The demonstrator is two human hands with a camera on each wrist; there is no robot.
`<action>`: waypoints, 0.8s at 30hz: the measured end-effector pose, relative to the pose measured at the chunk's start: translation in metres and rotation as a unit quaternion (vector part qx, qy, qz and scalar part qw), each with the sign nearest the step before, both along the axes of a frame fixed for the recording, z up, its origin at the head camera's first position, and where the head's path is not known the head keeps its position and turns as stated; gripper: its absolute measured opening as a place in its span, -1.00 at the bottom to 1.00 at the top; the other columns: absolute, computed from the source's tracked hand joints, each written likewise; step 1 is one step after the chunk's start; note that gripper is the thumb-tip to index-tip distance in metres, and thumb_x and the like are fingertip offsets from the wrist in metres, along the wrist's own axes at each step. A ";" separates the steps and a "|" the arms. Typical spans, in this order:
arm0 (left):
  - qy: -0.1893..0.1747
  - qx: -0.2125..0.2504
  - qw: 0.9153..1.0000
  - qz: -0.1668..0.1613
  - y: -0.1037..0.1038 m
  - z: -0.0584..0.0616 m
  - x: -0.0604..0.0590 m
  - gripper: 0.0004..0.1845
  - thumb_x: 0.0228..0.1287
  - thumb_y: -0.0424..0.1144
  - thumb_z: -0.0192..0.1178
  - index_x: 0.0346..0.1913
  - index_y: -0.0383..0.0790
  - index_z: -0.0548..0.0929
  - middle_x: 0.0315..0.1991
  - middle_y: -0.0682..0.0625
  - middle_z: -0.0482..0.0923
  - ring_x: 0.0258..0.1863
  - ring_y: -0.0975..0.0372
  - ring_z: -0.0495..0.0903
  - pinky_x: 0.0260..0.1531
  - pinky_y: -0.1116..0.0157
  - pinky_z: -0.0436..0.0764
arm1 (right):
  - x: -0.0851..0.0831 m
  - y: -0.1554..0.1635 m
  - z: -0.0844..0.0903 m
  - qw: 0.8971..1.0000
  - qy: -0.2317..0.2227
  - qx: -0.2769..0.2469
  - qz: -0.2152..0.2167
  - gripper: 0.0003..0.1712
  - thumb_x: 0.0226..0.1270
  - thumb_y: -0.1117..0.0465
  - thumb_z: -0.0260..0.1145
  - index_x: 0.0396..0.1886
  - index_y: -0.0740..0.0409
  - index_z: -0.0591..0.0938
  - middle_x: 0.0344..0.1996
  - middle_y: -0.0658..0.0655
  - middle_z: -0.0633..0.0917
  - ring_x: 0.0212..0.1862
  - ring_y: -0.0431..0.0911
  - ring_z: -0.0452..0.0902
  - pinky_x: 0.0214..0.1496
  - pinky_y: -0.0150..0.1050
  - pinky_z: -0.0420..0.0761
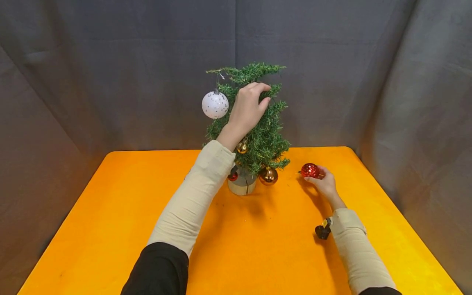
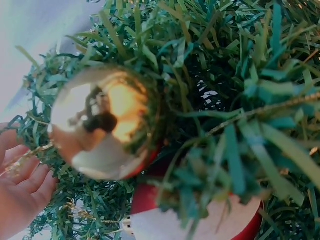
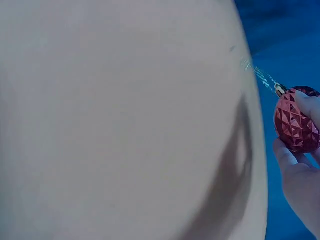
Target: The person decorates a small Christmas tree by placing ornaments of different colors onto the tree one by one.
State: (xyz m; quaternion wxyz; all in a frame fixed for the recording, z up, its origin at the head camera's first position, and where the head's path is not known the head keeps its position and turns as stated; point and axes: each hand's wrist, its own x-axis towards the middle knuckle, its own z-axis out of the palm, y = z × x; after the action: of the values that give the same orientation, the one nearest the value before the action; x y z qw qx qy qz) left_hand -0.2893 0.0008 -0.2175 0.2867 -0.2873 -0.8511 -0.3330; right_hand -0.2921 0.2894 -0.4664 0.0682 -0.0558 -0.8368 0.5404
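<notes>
— Plainly, where is everything relative to the small tree (image 1: 254, 123)?

— An upper branch is gripped by the left hand (image 1: 246, 110); right of the pot, low over the desk (image 1: 121, 192), the red faceted bauble (image 1: 309, 170) is pinched by the right hand (image 1: 325, 183).

— What might go wrong?

— The light tree could be tipped if the branch is pulled, and the white bauble (image 1: 215, 104) shaken loose.
</notes>
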 end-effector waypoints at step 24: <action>-0.020 -0.007 1.000 0.002 -0.001 -0.001 0.000 -0.72 0.23 -0.33 0.11 -0.01 -0.31 0.55 -0.05 -0.10 0.51 -0.06 0.17 0.48 -0.10 0.43 0.42 | 0.006 -0.032 0.061 0.990 0.107 -0.089 0.026 -0.31 0.10 0.38 0.30 0.23 0.39 0.26 -0.01 0.08 0.43 -0.08 -0.24 0.36 -0.07 -0.53 0.41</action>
State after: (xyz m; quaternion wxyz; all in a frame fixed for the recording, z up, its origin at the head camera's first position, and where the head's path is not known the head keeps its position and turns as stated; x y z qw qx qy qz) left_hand -0.2896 -0.0003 -0.2183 0.2686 -0.2812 -0.8593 -0.3323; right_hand -0.2865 0.2571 -0.4051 0.1384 0.0181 -0.7743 0.6173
